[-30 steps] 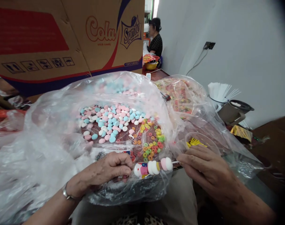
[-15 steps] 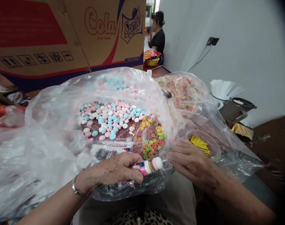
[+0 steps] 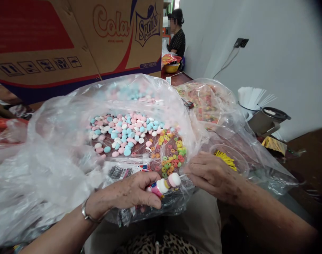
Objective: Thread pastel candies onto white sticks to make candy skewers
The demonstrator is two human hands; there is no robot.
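A candy skewer of white and pink marshmallow-like pieces, with a brownish piece between them, points up and right. A colourful printed wrapper surrounds its lower part. My left hand is closed around the wrapped part, with the thumb along its near side. At the skewer's tip, my right hand pinches a thin white stick that meets the topmost piece. The fingertips of that hand are partly hidden. Beneath my left hand lie clear printed packets.
Pink, blue and white candies lie in a large clear bag, beside coloured rings. At right are yellow ties, a cup of white sticks and a jug. A carton stands behind; a person sits beyond.
The skewer and wrapper have shifted slightly left and up. My right hand has moved a little left and up with the stick. My left thumb has shifted slightly away from the wrapper.
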